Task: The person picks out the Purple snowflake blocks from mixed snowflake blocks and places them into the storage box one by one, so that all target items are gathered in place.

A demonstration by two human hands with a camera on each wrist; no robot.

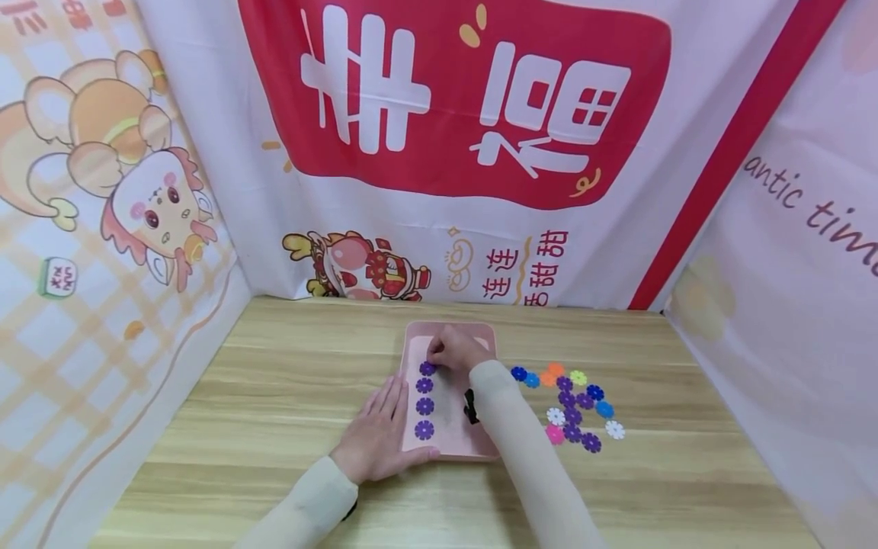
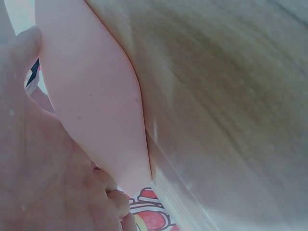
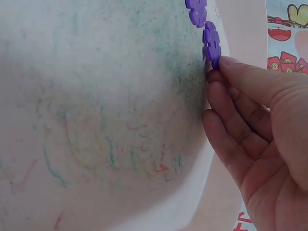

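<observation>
In the head view a shallow pink tray (image 1: 449,450) lies on the table. My left hand (image 1: 376,438) rests along its left side with fingers extended and thumb at the near edge. In the left wrist view that thumb touches the rim of the pink tray (image 2: 96,82). My right hand (image 1: 458,349) reaches over the tray's far part. In the right wrist view, its thumb and fingertips pinch a purple snowflake disc (image 3: 211,42). Below that one, a column of purple snowflake discs (image 1: 424,406) runs along the tray's left side.
Right of the tray, loose snowflake discs lie scattered, including purple ones (image 1: 571,416), a white one (image 1: 615,430), a pink one (image 1: 555,434) and a dark blue one (image 1: 518,374). Printed cloth walls (image 1: 384,206) enclose the wooden table (image 1: 302,358) at the back and sides.
</observation>
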